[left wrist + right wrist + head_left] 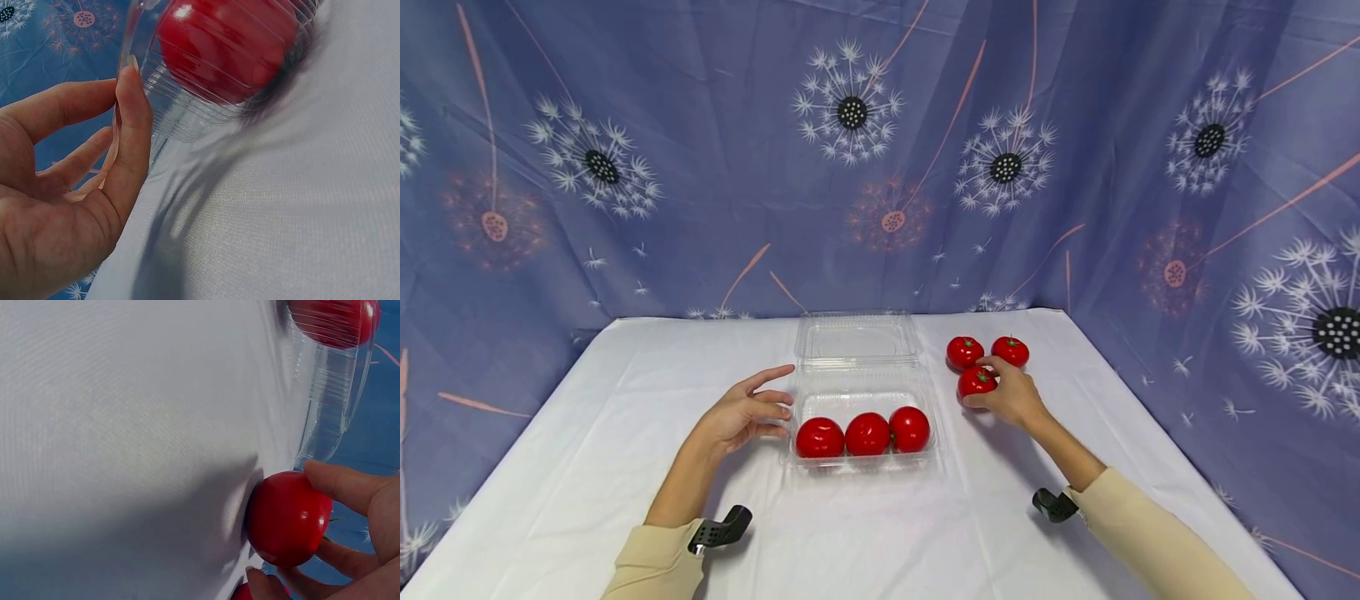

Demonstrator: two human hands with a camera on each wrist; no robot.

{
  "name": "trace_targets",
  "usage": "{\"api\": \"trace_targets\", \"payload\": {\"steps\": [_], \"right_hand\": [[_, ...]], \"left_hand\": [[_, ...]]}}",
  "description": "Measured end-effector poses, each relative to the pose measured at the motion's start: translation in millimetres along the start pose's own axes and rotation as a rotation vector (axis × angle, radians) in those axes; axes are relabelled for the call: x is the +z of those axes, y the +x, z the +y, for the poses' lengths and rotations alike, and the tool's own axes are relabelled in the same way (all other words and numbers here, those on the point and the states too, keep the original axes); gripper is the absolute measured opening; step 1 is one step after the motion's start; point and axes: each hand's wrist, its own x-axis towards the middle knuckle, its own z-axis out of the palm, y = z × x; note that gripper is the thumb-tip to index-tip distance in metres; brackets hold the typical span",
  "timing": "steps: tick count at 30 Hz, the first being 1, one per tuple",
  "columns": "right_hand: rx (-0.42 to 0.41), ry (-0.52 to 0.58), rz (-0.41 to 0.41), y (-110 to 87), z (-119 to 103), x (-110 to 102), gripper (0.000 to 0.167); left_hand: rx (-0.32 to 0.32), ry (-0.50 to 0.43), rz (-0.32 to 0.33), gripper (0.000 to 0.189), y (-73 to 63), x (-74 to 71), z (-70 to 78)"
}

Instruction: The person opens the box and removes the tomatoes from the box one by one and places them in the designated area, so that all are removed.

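A hinged clear plastic container [865, 463] stands with its lid [857, 342] folded back. Three red tomatoes sit in a row along its near side: left [820, 438], middle [868, 434] and right [909, 429]. At the container's left edge is my left hand [741, 417]; its thumb and fingertips pinch the rim [120, 69] in the left wrist view. To the right of the container, my right hand [1011, 396] grips another tomato [287, 519] between thumb and fingers. That tomato is low over the white cloth; contact with the cloth is hard to tell.
Two more tomatoes with green stems, one left [964, 353] and one right [1011, 351], lie just beyond my right hand. White cloth [865, 533] covers the table. A blue dandelion-print curtain [737, 167] hangs behind and along both sides.
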Motion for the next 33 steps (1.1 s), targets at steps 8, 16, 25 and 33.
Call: {"api": "trace_targets", "payload": {"steps": [8, 16, 25, 33], "right_hand": [[-0.057, -0.014, 0.059, 0.5, -11.6, -7.5, 0.068], [-0.130, 0.045, 0.079, -2.1, -48.5, -5.2, 0.070], [-0.177, 0.081, -0.108, -18.4, -100.7, 16.1, 0.078], [-0.241, 0.097, -0.168, -24.3, -136.4, 44.5, 0.078]], "left_hand": [[0.001, 0.001, 0.000, 0.083, 0.9, -0.7, -0.3], [0.002, -0.007, -0.006, 0.083, 0.9, -0.7, 0.7], [-0.002, -0.006, -0.005, 0.083, 1.9, 0.7, 0.7], [0.000, 0.003, -0.001, 0.082, 1.0, 0.8, 0.4]]}}
